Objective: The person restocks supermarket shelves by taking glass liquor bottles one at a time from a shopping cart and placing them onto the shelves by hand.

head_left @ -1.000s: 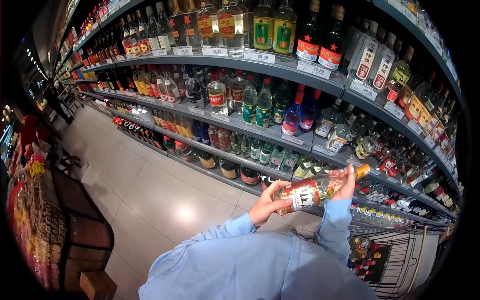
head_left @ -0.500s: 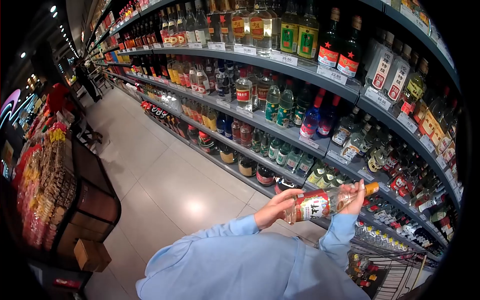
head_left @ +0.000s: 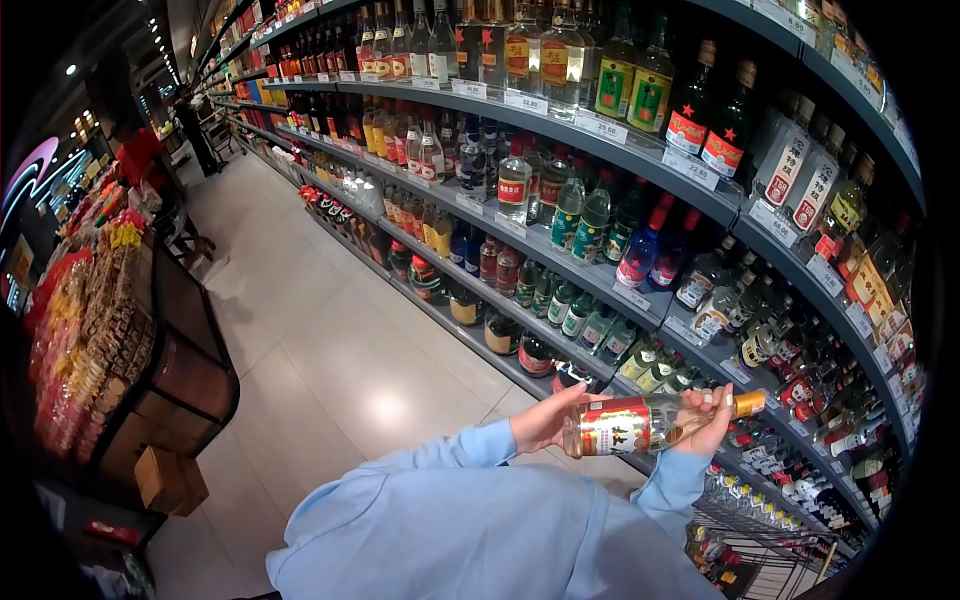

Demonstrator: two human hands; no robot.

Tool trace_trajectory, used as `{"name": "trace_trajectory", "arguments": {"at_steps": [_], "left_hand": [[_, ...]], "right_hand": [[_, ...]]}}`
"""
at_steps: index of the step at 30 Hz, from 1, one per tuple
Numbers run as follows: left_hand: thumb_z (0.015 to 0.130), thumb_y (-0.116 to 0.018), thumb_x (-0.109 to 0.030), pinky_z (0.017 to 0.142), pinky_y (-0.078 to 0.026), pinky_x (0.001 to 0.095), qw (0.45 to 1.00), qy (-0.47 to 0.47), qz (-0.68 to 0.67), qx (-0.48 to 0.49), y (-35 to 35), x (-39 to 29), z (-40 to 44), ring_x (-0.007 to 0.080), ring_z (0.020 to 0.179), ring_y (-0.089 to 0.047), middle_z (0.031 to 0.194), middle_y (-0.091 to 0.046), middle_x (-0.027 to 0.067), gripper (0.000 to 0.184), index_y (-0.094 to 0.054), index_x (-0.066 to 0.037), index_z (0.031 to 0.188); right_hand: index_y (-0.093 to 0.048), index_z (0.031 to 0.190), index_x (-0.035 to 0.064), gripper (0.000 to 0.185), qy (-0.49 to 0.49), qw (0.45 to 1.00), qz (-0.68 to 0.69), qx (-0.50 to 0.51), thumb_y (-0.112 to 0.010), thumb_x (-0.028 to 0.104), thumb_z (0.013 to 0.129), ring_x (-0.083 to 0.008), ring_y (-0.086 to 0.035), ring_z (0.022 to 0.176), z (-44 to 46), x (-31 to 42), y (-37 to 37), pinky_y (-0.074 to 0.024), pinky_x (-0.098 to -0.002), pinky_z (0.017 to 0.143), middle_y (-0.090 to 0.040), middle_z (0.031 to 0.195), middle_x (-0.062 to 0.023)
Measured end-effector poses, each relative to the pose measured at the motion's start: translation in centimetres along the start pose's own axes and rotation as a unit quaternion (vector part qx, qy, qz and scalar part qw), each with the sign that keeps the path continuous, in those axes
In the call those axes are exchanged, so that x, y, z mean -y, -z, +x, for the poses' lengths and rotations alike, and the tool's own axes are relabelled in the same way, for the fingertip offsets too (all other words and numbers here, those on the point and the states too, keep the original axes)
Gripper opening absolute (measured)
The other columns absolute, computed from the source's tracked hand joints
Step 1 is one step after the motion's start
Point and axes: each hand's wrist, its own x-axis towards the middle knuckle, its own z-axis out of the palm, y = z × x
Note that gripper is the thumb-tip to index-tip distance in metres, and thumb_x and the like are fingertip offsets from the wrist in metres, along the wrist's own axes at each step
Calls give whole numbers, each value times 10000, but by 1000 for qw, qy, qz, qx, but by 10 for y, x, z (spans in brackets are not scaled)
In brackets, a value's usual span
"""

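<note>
A clear glass liquor bottle [head_left: 618, 427] with a red, white and gold label and a gold cap lies sideways in front of my chest. My left hand [head_left: 545, 418] grips it at the base. Around the neck, just below the cap, my right hand [head_left: 708, 418] has its fingers wrapped. The label faces up toward me. Beyond the bottle stand shelves of other bottles, among them blue bottles with red caps [head_left: 643, 243] and green-labelled bottles [head_left: 566, 212].
A long grey shelf [head_left: 540, 112] of bottles with price tags curves along the right. A wire shopping cart [head_left: 775, 560] with bottles stands at lower right. On the left are a display of packaged goods [head_left: 95, 350] and a cardboard box [head_left: 170, 480]. People stand far down the aisle.
The bottle has turned about its long axis, so a different part of the label shows, and it sits slightly lower in view. Both hands still hold it. The view has shifted a little.
</note>
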Motion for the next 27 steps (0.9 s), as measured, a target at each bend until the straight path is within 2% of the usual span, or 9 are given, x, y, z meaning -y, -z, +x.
{"name": "trace_trajectory", "arguments": {"at_steps": [1,3,6,9,10,13,19,23,27], "left_hand": [[843,-320,-628,780,-520,345,997,32,-65,30,9,-1,2,192,1050,-553,1248,-481,98,756,-294,-65,1347],[871,-302,-587,903,-450,393,988,58,-119,73,18,-2,-1,237,1121,-501,1299,-421,154,726,-286,-35,1344],[849,-343,-595,647,-561,372,980,103,-140,98,13,1,-9,294,809,-639,1129,-540,162,693,-331,-84,1317],[845,-365,-577,570,-565,374,978,107,-164,77,5,-11,-21,322,705,-642,1058,-562,175,670,-341,-90,1304],[832,-346,-603,582,-558,380,983,87,-136,83,8,-9,-21,330,742,-644,1063,-585,175,713,-360,-69,1304],[826,-342,-610,533,-555,358,987,69,-147,-6,-1,-15,-32,317,688,-646,989,-611,171,702,-412,-70,1269],[809,-347,-624,469,-541,348,982,62,-158,-77,3,-8,-43,298,587,-633,886,-632,157,705,-471,-54,1207],[807,-338,-636,459,-535,342,984,67,-152,-58,15,-8,-43,294,555,-625,866,-634,156,725,-476,-38,1192],[779,-322,-698,471,-535,328,986,69,-147,-31,27,-10,-38,245,544,-612,895,-615,137,794,-463,-34,1190]], "right_hand": [[-373,661,136,308,-9,1000,-2,5,-505,288,894,-112,-429,535,0,-2,-2,-441,-301,644,-380,548,27],[-374,669,136,299,-27,1000,-4,12,-503,283,895,-113,-426,533,-1,-7,-5,-441,-302,647,-382,549,27],[-379,680,134,290,-54,997,0,46,-504,285,895,-109,-427,544,0,-16,-7,-443,-311,657,-384,555,27],[-381,682,135,290,-68,996,-11,54,-506,288,894,-108,-430,555,6,-24,-8,-441,-315,661,-388,560,29],[-381,682,136,289,-74,996,-13,53,-507,288,894,-108,-430,556,7,-27,-9,-440,-315,661,-389,561,29],[-388,682,140,287,-89,994,-7,56,-518,294,886,-108,-429,557,7,-39,-11,-433,-311,657,-388,562,31],[-390,671,142,295,-118,993,-18,25,-531,298,877,-109,-427,550,5,-56,-6,-427,-319,656,-384,564,32],[-394,663,146,296,-107,994,-24,18,-547,299,865,-112,-435,542,6,-64,-2,-434,-324,649,-384,556,31],[-396,661,148,295,-88,995,-40,-20,-551,300,860,-114,-451,534,7,-69,-2,-443,-323,637,-383,545,32]]}}
